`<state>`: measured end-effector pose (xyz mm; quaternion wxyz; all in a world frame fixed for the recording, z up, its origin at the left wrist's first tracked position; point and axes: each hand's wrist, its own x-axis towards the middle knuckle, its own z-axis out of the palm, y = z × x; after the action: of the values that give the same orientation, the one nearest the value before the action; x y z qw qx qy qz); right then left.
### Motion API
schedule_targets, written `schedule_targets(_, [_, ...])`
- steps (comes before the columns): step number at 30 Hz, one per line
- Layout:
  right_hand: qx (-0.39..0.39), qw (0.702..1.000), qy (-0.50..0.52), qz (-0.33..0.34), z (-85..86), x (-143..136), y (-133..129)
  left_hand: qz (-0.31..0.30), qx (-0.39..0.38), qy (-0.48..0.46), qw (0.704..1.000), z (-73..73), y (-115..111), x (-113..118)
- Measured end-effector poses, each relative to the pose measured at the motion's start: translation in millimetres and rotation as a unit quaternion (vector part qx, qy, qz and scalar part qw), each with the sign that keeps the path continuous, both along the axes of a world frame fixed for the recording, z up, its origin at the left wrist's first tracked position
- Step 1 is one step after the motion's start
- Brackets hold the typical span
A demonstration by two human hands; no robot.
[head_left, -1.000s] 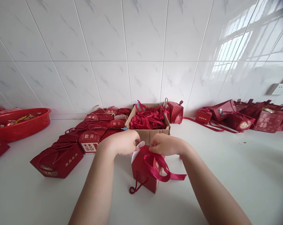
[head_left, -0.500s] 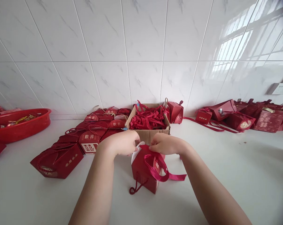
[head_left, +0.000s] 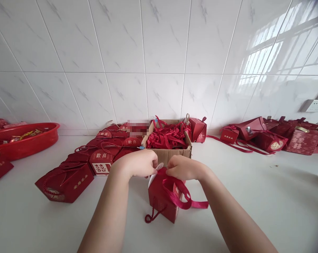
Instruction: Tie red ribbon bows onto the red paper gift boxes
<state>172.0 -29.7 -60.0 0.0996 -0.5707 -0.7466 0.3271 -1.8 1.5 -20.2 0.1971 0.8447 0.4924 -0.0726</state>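
A red gift box (head_left: 161,196) stands on the white table in front of me, its top partly raised with pale inner flap edges showing. My left hand (head_left: 145,164) has its fingers closed on the white-lined flap at the box's upper left. Opposite it, my right hand (head_left: 181,167) pinches the top at the upper right. A loose crimson ribbon (head_left: 186,202) hangs from the top and trails right. At the box's lower left dangles a dark red twisted cord (head_left: 151,217). My fingertips are partly hidden behind the flaps.
Just behind my hands is a cardboard box (head_left: 172,153) full of red ribbons. Rows of closed red boxes (head_left: 101,161) stand left of it, near a red basket (head_left: 24,149) of sweets. More red boxes (head_left: 271,140) line the tiled wall at right.
Both hands remain at the top of the box, and the raised flaps look slightly lower and closer together. The whole view has shifted a little.
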Motion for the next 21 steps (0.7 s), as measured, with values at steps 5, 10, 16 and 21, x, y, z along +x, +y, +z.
schedule_targets(5, [0.027, 1.000, -0.006, 0.014, -4.6, -2, 4, -0.003, 0.009, 0.005, 1.000, 1.9, -1, 1])
schedule_targets(10, [0.052, 0.998, -0.005, 0.042, -11.4, -3, 7, 0.003, -0.002, 0.005, 1.000, 2.8, -1, 4])
schedule_targets(16, [0.090, 0.995, 0.022, 0.029, -11.7, 4, 8, 0.004, 0.013, 0.008, 1.000, 0.5, 1, 5])
schedule_targets(21, [0.097, 0.993, 0.031, 0.052, -12.1, 1, 9, 0.000, 0.010, 0.023, 1.000, 1.3, 3, 5])
